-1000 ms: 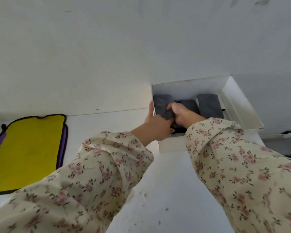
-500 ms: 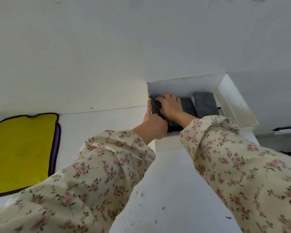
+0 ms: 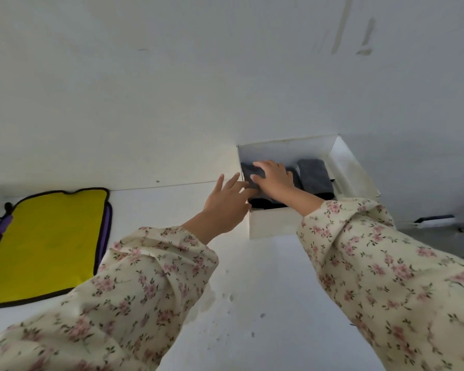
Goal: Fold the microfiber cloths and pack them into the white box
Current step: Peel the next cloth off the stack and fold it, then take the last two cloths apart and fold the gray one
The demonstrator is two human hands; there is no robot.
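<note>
Left of my floral sleeves [image 3: 145, 277] lies a flat, fuzzy yellow cloth [image 3: 46, 245]. My left hand [image 3: 225, 207], fingers spread and empty, is at the rectangular white box [image 3: 271, 223]; my right hand [image 3: 275, 180] presses flat on 1 folded grey cloth [image 3: 248, 171] inside.

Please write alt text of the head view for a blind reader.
The right hand presses a folded grey cloth into the white box, while the open left hand is beside its left wall. A yellow cloth lies far left.
</note>
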